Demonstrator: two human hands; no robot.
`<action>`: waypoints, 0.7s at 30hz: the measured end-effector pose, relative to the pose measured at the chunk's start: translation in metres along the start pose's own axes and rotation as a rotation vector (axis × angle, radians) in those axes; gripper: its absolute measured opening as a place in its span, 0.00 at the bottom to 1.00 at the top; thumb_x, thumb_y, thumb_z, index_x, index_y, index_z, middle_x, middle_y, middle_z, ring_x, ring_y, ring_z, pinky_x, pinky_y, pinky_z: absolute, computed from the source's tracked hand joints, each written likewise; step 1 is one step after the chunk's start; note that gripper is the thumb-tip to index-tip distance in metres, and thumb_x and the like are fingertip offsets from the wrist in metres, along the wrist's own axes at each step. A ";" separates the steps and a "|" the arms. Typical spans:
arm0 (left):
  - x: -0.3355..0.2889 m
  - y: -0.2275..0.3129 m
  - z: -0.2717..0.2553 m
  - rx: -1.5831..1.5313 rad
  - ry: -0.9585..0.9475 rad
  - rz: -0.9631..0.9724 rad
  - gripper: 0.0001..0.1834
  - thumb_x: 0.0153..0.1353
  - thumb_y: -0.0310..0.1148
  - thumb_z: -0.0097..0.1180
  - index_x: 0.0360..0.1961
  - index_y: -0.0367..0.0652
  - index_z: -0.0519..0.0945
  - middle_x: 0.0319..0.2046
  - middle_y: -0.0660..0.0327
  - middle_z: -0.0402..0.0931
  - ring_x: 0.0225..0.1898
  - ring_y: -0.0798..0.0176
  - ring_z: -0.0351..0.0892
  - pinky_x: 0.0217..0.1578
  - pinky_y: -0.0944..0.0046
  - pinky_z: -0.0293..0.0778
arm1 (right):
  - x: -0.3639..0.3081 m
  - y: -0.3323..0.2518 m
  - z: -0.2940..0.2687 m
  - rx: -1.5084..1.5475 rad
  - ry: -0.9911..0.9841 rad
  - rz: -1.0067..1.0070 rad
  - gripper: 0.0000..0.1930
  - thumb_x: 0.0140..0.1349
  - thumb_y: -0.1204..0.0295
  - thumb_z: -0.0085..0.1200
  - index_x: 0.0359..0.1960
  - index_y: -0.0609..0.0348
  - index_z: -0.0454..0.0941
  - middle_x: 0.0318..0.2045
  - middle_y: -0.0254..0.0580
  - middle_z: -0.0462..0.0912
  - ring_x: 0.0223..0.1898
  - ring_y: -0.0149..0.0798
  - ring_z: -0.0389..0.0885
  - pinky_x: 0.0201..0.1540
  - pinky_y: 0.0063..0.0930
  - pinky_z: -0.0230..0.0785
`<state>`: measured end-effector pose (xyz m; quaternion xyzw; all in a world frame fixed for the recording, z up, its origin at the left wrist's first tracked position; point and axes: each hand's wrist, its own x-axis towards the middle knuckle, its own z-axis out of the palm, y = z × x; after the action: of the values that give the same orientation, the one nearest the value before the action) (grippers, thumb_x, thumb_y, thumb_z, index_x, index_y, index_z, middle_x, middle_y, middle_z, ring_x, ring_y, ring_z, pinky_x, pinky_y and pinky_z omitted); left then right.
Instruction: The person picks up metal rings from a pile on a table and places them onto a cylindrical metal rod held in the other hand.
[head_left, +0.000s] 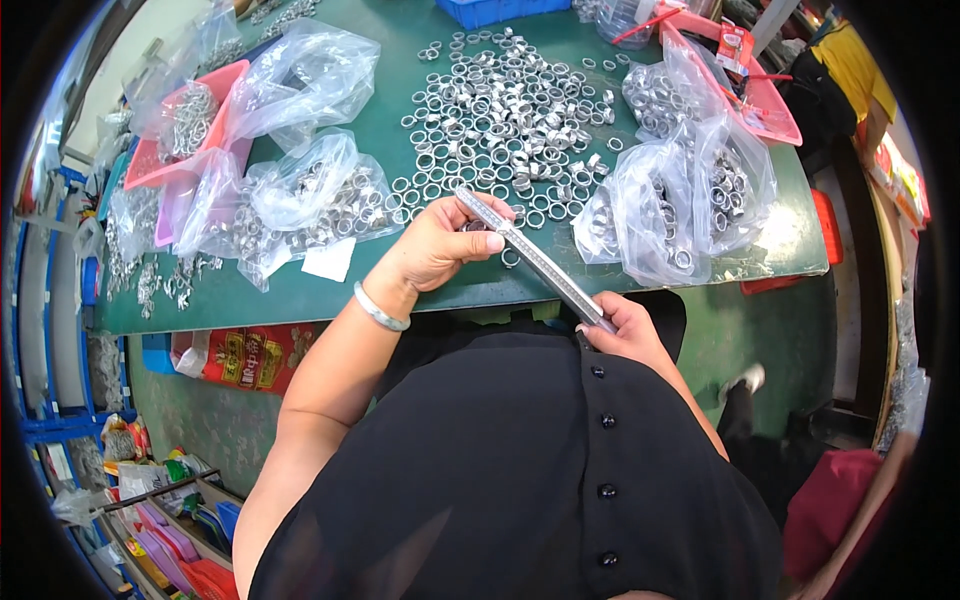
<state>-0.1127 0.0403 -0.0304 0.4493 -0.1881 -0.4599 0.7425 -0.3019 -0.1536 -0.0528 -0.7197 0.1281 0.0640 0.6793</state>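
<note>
A long grey ring sizing stick (548,267) with a marked scale slants across in front of me, over the table's near edge. Its lower end is gripped by my right hand (630,330). My left hand (445,245), with a pale bangle on the wrist, is closed around the upper end, thumb on the near side. Whether a ring sits on the stick between those fingers I cannot make out. Just beyond, many loose silver-coloured metal rings (490,120) lie spread over the green table (400,75).
Clear plastic bags of rings lie left (335,195) and right (670,200). Pink trays stand at the left (225,85) and far right (775,110), a blue bin (500,10) at the back. A red printed bag (255,355) is under the table. Another person's foot (745,380) shows at right.
</note>
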 end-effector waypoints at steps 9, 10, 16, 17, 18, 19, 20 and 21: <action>-0.001 -0.007 0.001 -0.039 0.016 0.015 0.18 0.45 0.20 0.60 0.39 0.36 0.72 0.34 0.60 0.71 0.32 0.72 0.71 0.30 0.76 0.69 | 0.001 0.006 -0.002 -0.061 0.013 -0.026 0.06 0.50 0.76 0.54 0.28 0.62 0.71 0.16 0.25 0.66 0.20 0.18 0.60 0.22 0.15 0.55; -0.001 -0.007 0.001 -0.039 0.015 0.021 0.17 0.45 0.20 0.60 0.39 0.36 0.71 0.34 0.61 0.71 0.32 0.73 0.71 0.30 0.77 0.69 | 0.001 0.005 -0.001 -0.061 0.013 -0.030 0.06 0.50 0.76 0.54 0.28 0.62 0.71 0.16 0.24 0.66 0.20 0.18 0.60 0.21 0.15 0.54; -0.003 -0.002 0.007 0.007 0.069 0.025 0.15 0.48 0.22 0.59 0.39 0.35 0.72 0.30 0.64 0.71 0.29 0.74 0.70 0.28 0.77 0.68 | 0.003 0.003 -0.001 -0.063 0.016 -0.016 0.06 0.49 0.77 0.55 0.28 0.62 0.71 0.17 0.25 0.66 0.20 0.19 0.61 0.22 0.16 0.55; -0.005 -0.003 0.007 0.023 0.093 0.032 0.15 0.48 0.23 0.58 0.39 0.36 0.72 0.28 0.64 0.71 0.27 0.74 0.69 0.27 0.77 0.67 | 0.003 0.002 0.000 -0.058 0.014 0.005 0.06 0.49 0.77 0.55 0.28 0.62 0.71 0.17 0.26 0.67 0.21 0.20 0.61 0.23 0.16 0.55; -0.007 -0.003 0.006 0.039 0.118 0.041 0.14 0.49 0.23 0.58 0.39 0.36 0.72 0.27 0.65 0.71 0.25 0.74 0.68 0.26 0.77 0.66 | 0.004 0.001 0.002 -0.054 0.011 0.026 0.06 0.49 0.77 0.55 0.27 0.62 0.71 0.18 0.27 0.67 0.21 0.20 0.62 0.23 0.17 0.56; -0.009 -0.004 0.003 -0.014 0.109 0.091 0.13 0.50 0.24 0.57 0.39 0.36 0.72 0.26 0.66 0.70 0.24 0.74 0.66 0.25 0.76 0.64 | 0.004 0.000 0.003 -0.059 0.012 0.018 0.05 0.49 0.77 0.55 0.27 0.63 0.71 0.18 0.27 0.67 0.22 0.21 0.62 0.24 0.17 0.56; -0.011 -0.003 -0.002 -0.057 0.105 0.147 0.13 0.51 0.25 0.56 0.39 0.36 0.73 0.25 0.66 0.69 0.23 0.75 0.64 0.23 0.76 0.62 | 0.003 0.002 0.002 -0.060 0.006 0.002 0.05 0.49 0.78 0.55 0.27 0.63 0.72 0.18 0.28 0.67 0.22 0.22 0.63 0.25 0.18 0.57; -0.013 -0.001 -0.008 -0.100 0.102 0.204 0.12 0.52 0.26 0.56 0.39 0.37 0.73 0.24 0.67 0.68 0.21 0.75 0.62 0.22 0.76 0.60 | 0.002 0.003 0.001 -0.061 -0.003 -0.013 0.05 0.49 0.78 0.55 0.27 0.63 0.72 0.19 0.29 0.67 0.23 0.23 0.63 0.25 0.18 0.57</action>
<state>-0.1148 0.0551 -0.0336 0.4130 -0.1719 -0.3674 0.8154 -0.3007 -0.1527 -0.0560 -0.7408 0.1202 0.0646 0.6578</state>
